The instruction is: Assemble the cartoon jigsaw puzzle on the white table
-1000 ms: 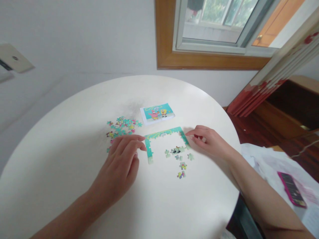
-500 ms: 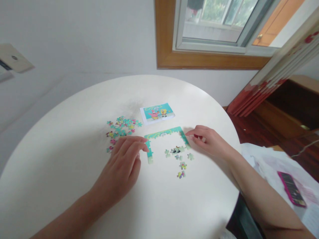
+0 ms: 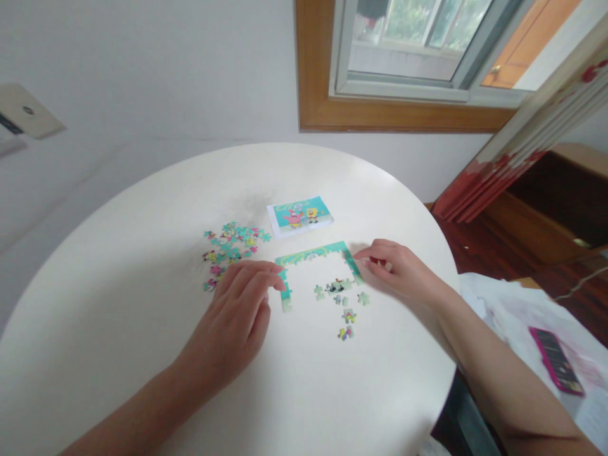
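Note:
A partly joined jigsaw puzzle border (image 3: 313,253) lies on the white table, with a top edge and two short sides. My left hand (image 3: 240,310) rests at its left side, fingers loosely bent and apart, fingertips touching or just over the edge pieces. At the right side, my right hand (image 3: 399,269) has its fingertips against the border, index finger extended and thumb apart, holding nothing visible. Inside and below the frame lie a joined strip of pieces (image 3: 337,287) and several loose puzzle pieces (image 3: 349,316). A heap of puzzle pieces (image 3: 232,244) spreads beyond my left hand.
The reference picture card (image 3: 301,215) with cartoon figures lies behind the border. A round white table (image 3: 304,392) bears everything, near a wall and a window (image 3: 413,50). To the right, a phone (image 3: 555,361) in a pink case lies on white sheeting.
My left hand has shifted very slightly to the right along the left border. My right hand and the puzzle pieces look unmoved.

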`<state>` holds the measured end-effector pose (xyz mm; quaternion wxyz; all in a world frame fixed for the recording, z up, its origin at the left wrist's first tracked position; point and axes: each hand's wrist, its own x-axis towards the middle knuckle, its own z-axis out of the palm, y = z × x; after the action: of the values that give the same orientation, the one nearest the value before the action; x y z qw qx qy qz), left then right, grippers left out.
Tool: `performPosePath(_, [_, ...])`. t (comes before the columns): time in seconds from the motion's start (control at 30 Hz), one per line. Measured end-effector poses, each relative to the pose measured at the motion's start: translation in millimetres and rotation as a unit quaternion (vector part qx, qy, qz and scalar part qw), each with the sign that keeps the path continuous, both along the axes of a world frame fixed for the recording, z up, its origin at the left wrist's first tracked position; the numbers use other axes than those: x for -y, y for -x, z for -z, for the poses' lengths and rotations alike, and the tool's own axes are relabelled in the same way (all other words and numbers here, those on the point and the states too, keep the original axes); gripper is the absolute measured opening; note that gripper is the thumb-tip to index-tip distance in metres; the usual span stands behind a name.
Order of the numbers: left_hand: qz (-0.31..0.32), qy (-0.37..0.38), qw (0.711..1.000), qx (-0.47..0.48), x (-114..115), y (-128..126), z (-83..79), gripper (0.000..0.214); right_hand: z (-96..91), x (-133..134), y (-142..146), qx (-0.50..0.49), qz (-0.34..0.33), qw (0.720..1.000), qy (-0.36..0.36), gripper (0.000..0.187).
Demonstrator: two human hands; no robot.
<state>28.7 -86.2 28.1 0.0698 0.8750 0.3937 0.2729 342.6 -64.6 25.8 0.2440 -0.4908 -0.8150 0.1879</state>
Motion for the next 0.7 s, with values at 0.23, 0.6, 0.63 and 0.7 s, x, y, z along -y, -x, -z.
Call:
performPosePath(0.23, [0.002,-0.005,1.0,0.003,0.5,-0.6,-1.3,0.024,0.2,0.0,-0.8,0.007,0.004,1.0,0.002,0.028])
performPosePath(0.6, [0.001,-0.01,1.0,0.0,0.6,-1.9,-1.7,0.021,0.6,-0.3,-2.4,0.012,0.006,1.0,-0.009,0.028])
performPosePath(0.63, [0.002,-0.01,1.0,0.0,0.7,-1.8,-1.5,0.021,0.9,-0.4,-2.7,0.012,0.006,1.0,-0.009,0.029])
performPosePath(0.7, [0.001,-0.009,1.0,-0.002,0.9,-1.5,-1.3,0.021,1.8,-0.8,-3.3,0.01,0.006,1.0,-0.011,0.029])
